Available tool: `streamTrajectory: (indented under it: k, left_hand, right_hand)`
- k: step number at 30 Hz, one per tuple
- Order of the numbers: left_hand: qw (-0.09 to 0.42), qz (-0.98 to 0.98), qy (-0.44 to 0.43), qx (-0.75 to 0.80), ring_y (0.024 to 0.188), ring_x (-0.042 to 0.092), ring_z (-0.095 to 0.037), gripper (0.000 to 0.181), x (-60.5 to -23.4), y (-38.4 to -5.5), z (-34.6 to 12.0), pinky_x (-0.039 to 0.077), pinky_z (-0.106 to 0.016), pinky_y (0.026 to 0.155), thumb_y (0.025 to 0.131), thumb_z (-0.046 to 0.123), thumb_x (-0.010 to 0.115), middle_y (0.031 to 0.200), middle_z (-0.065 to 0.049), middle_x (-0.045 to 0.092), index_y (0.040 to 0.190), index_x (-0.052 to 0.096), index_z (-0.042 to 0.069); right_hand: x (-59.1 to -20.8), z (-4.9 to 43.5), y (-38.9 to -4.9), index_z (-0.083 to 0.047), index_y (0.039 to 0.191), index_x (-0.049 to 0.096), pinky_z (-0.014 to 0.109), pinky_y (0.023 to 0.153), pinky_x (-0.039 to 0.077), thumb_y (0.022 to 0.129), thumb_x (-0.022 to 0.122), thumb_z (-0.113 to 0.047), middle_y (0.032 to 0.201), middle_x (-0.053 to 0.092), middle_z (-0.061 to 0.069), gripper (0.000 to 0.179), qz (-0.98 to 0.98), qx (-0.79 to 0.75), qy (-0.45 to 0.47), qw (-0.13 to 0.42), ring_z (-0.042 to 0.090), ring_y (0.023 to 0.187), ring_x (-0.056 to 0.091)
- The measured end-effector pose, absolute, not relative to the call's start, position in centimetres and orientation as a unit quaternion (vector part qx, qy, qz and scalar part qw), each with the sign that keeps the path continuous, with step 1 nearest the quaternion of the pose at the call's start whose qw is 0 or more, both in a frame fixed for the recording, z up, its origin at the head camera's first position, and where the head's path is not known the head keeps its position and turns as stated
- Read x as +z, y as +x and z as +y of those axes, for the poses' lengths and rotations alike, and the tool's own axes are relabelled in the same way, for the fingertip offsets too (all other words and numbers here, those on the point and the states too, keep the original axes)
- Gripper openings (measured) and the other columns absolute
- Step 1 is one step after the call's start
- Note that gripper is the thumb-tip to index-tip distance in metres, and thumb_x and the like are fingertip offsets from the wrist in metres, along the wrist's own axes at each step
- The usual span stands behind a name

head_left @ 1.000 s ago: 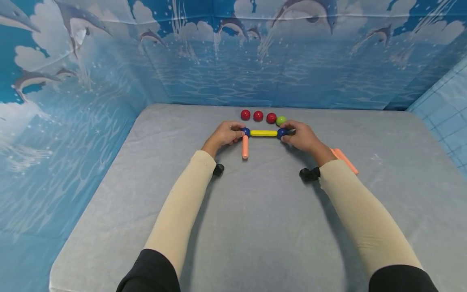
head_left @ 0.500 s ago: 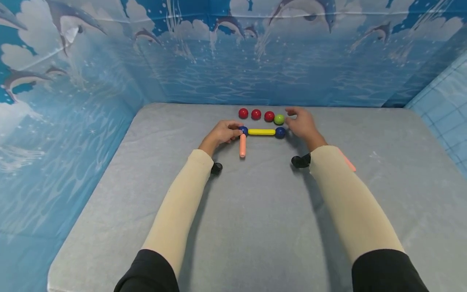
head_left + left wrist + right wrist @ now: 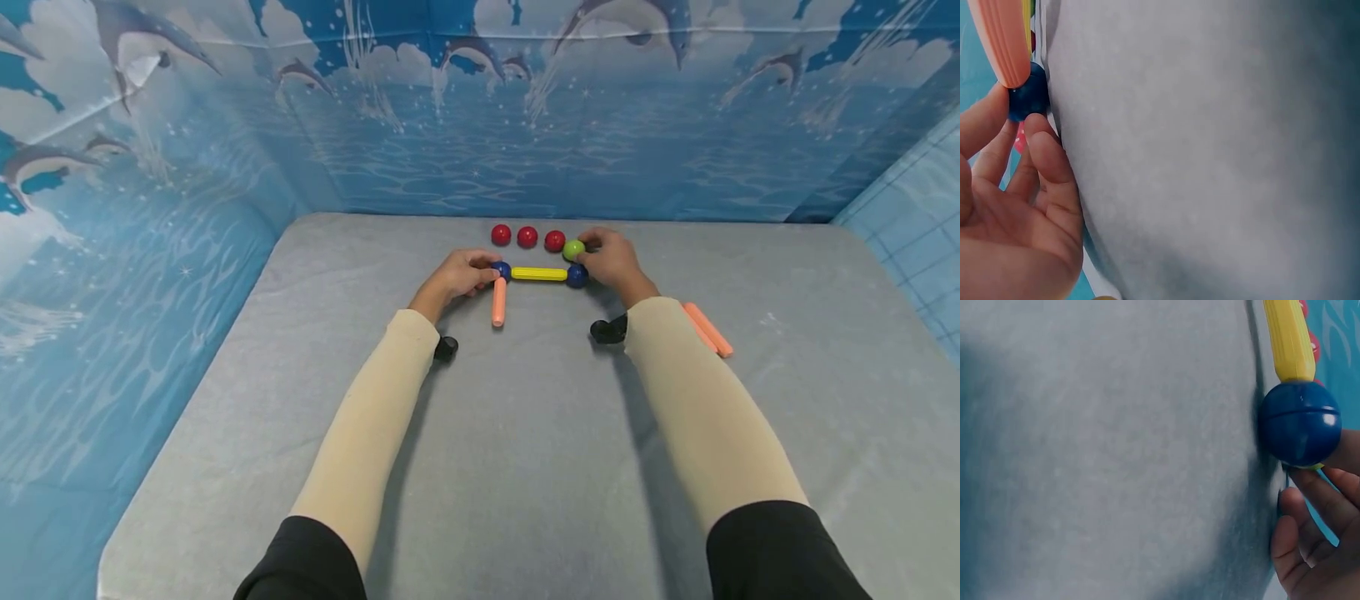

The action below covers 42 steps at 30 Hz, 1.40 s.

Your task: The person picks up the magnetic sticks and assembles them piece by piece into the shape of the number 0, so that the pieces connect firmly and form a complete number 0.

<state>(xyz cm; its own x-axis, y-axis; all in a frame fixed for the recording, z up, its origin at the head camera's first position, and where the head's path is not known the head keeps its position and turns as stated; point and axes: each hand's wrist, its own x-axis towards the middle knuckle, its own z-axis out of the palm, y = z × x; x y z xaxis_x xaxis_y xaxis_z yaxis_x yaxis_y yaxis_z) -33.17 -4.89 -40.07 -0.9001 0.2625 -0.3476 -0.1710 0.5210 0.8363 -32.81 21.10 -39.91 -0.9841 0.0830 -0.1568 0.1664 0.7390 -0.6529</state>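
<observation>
My left hand (image 3: 459,273) pinches a blue ball (image 3: 1030,94) between thumb and fingers. From that ball an orange rod (image 3: 498,302) points toward me, and a ribbed yellow rod (image 3: 538,273) runs right to a second blue ball (image 3: 1300,424). Just behind this second ball, my right hand (image 3: 611,260) holds a small green ball (image 3: 573,250) at its right side, thumb and index finger on it. In the right wrist view the blue ball hides nearly all of the green one.
Three red balls (image 3: 527,237) stand in a row left of the green ball, near the grey table's (image 3: 525,433) back edge. Orange rods (image 3: 708,329) lie beside my right forearm. A blue dolphin-print curtain (image 3: 480,142) hangs behind the table.
My right hand has left the right blue ball, reached back and taken hold of the green ball, which has shifted slightly toward me. The left hand keeps its pinch.
</observation>
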Motion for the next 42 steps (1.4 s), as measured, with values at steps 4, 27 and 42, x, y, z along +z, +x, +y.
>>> streamTrajectory:
  k: [4,27,42]
  left_hand:
    - [0.225,0.840,0.033,0.492,0.090,0.054,-0.016,0.038,-40.1,-33.2,-4.9,0.045,-0.026,0.070,0.098,0.024,0.063,0.131,-0.003,0.060,0.136,0.061,0.024]
    - [0.231,0.837,0.040,0.494,0.089,0.053,-0.016,0.037,-40.0,-33.4,-5.2,0.045,-0.027,0.070,0.099,0.023,0.062,0.131,-0.004,0.060,0.136,0.061,0.024]
    - [0.228,0.841,0.055,0.487,0.087,0.053,-0.015,0.038,-39.9,-33.3,-5.6,0.045,-0.027,0.070,0.099,0.026,0.061,0.129,-0.002,0.060,0.137,0.060,0.025]
  right_hand:
    - [-40.2,21.4,-32.7,-0.002,0.139,0.050,0.053,0.111,0.041,0.099,0.058,-0.018,0.145,0.051,0.022,0.044,0.926,-0.368,0.068,0.055,0.039,0.137,0.043]
    - [-37.0,20.9,-25.9,-0.003,0.134,0.055,0.047,0.085,0.054,0.095,0.063,-0.007,0.133,0.054,0.020,0.040,0.931,-0.351,-0.104,0.011,0.037,0.107,0.063]
    - [-39.0,13.4,-20.1,-0.008,0.124,0.063,0.028,0.069,0.054,0.087,0.074,-0.008,0.120,0.066,0.010,0.039,0.889,-0.396,-0.203,0.110,0.020,0.091,0.066]
